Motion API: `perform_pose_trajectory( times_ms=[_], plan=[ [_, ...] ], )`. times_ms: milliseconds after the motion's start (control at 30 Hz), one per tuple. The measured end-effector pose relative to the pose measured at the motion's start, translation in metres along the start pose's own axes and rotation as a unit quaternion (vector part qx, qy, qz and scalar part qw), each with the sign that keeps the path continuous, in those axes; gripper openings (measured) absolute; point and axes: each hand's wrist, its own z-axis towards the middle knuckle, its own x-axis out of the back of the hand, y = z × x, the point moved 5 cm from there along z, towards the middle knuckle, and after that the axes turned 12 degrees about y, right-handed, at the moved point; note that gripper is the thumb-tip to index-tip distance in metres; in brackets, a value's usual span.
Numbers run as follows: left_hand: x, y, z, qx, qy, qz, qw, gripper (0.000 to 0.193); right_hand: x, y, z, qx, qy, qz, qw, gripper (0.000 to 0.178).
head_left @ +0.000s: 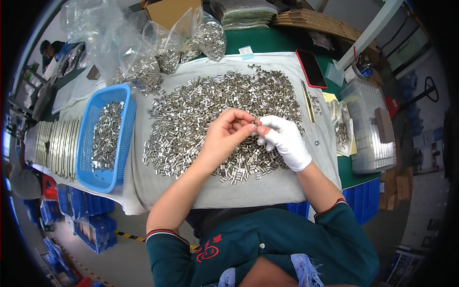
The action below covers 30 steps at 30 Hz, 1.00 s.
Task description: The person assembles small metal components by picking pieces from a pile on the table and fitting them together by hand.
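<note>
A wide heap of small shiny metal cylinders [210, 110] covers a grey cloth [248, 189] on the table. My bare left hand [224, 136] and my white-gloved right hand [287, 141] meet above the middle of the heap. Their fingertips pinch a small metal piece [256, 123] between them. Which hand bears it I cannot tell for sure; both touch it.
A blue plastic basket [125, 138] partly filled with the same metal pieces stands to the left. Clear bags of parts [210, 40] lie at the back, a red-cased phone [311, 68] at back right, clear trays [370, 124] on the right, and metal strips [60, 146] at far left.
</note>
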Motion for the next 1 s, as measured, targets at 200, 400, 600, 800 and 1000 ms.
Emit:
perform_pose_trajectory(
  times_ms=[200, 400, 600, 800, 1000],
  plan=[
    [-0.006, 0.027, -0.009, -0.204, 0.038, 0.217, 0.954, 0.014, 0.0, -0.002, -0.001, -0.013, -0.015, -0.006, 1.0, 0.027],
    [-0.001, 0.033, -0.006, -0.215, 0.016, 0.23, 0.949, 0.02, -0.004, 0.018, 0.004, -0.142, -0.068, 0.187, 0.97, 0.028],
    [0.034, 0.04, 0.007, -0.255, 0.104, 0.557, 0.783, 0.025, -0.012, 0.031, 0.005, -0.32, -0.172, 0.498, 0.787, 0.021],
    [0.027, 0.021, 0.011, -0.22, 0.04, 0.543, 0.809, 0.013, -0.016, 0.031, 0.003, -0.382, -0.174, 0.54, 0.729, 0.021],
    [0.018, 0.022, 0.01, -0.238, 0.047, 0.486, 0.84, 0.008, -0.012, 0.02, 0.004, -0.298, -0.16, 0.497, 0.799, 0.021]
  ],
)
